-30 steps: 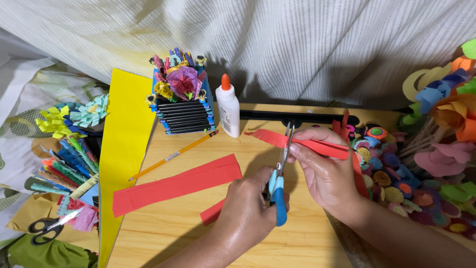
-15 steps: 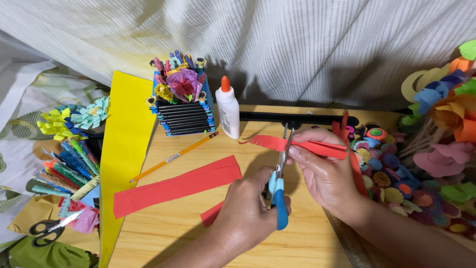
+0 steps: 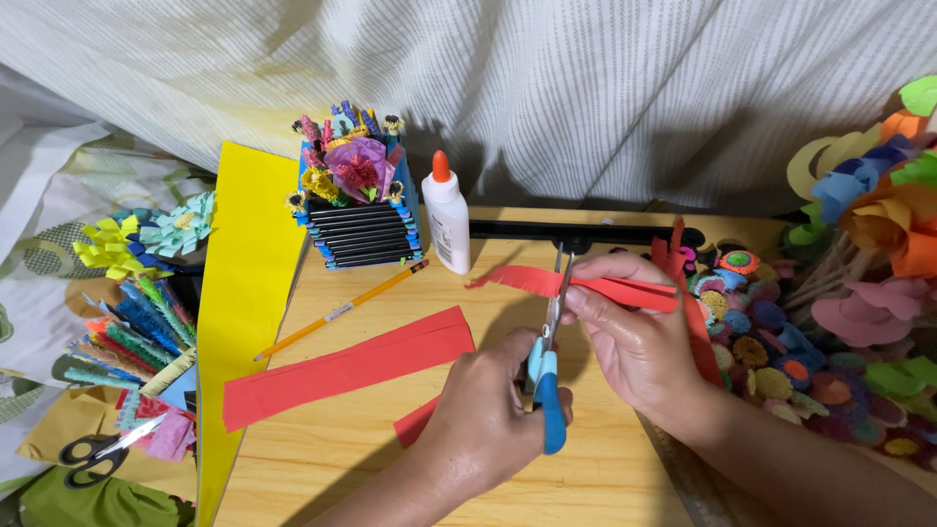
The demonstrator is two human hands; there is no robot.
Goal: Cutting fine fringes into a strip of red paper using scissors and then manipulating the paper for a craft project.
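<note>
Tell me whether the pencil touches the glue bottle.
Apart. The head view shows bare wooden table between the tip of the yellow pencil and the base of the white glue bottle.

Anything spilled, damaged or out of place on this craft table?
Nothing stands out. The glue bottle stands upright and capped, the pencil lies loose beside the red paper strips, and the left hand works blue-handled scissors on the red strip held by the right hand.
</note>
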